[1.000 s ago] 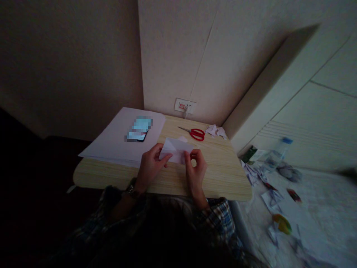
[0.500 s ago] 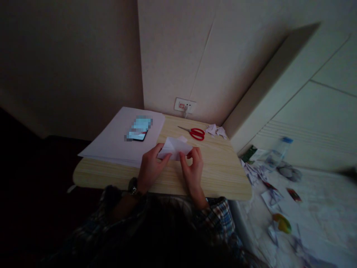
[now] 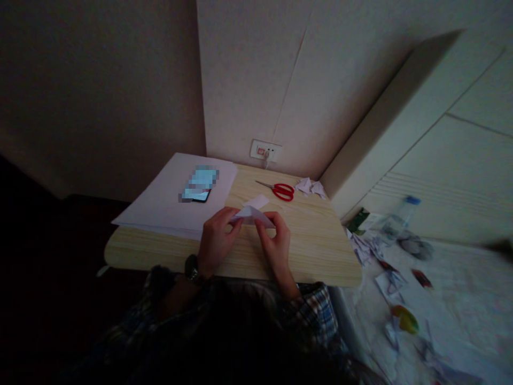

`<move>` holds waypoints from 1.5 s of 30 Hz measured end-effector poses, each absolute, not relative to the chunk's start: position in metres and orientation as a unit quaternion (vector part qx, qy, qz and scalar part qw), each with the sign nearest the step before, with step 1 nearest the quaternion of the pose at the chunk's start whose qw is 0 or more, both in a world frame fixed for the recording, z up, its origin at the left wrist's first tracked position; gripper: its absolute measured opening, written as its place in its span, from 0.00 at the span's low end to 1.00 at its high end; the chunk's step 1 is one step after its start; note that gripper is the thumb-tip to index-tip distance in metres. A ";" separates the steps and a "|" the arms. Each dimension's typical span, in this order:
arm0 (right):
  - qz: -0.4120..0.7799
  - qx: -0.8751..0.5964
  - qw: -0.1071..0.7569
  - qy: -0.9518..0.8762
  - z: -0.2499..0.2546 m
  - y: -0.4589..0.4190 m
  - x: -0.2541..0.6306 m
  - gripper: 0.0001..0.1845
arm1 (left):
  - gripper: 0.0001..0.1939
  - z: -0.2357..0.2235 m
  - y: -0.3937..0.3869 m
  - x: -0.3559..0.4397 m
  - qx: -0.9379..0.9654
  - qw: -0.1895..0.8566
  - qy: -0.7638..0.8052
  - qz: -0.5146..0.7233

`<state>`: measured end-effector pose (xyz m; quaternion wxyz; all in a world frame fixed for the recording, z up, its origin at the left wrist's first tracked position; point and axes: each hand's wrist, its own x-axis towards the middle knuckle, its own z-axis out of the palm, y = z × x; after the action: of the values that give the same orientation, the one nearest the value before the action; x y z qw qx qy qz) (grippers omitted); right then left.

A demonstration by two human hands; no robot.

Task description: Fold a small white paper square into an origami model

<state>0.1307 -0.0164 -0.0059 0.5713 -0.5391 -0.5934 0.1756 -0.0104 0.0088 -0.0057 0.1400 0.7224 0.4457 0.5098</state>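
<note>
A small piece of folded white paper (image 3: 252,215) is held over the near half of the wooden table, its middle raised in a peak. My left hand (image 3: 218,235) pinches its left end between thumb and fingers. At the right end, my right hand (image 3: 276,238) grips it the same way, closed on the edge. Just behind the folded paper lies a small white paper strip (image 3: 256,201) on the tabletop. Red-handled scissors (image 3: 280,191) rest farther back, with their blades pointing left.
Large white sheets (image 3: 160,198) cover the table's left side, with a phone (image 3: 200,184) on top. Folded paper pieces (image 3: 310,187) sit at the back right corner. A wall socket (image 3: 265,151) holds a plug. On the bed (image 3: 473,310) lie a bottle (image 3: 403,216) and scattered papers.
The folded paper has tipped and its sides have come down, so it looks flatter and lower. More of the paper strip behind it shows. Both hands keep their grip.
</note>
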 end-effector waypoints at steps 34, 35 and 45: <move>0.308 -0.478 0.592 -0.571 -0.009 -0.011 0.129 0.10 | 0.23 -0.005 0.016 -0.010 0.598 0.453 0.388 0.535; 0.309 -0.475 0.592 -0.574 -0.009 -0.011 0.129 0.11 | 0.24 -0.006 0.017 -0.009 0.600 0.451 0.386 0.536; 0.344 -0.479 0.571 -0.571 -0.008 -0.009 0.134 0.19 | 0.30 -0.009 0.016 -0.008 0.609 0.414 0.360 0.573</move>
<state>0.1335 -0.0089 -0.0081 0.5708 -0.4793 -0.5713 0.3435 -0.0085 0.0159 -0.0085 0.4137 0.6087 0.3603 0.5732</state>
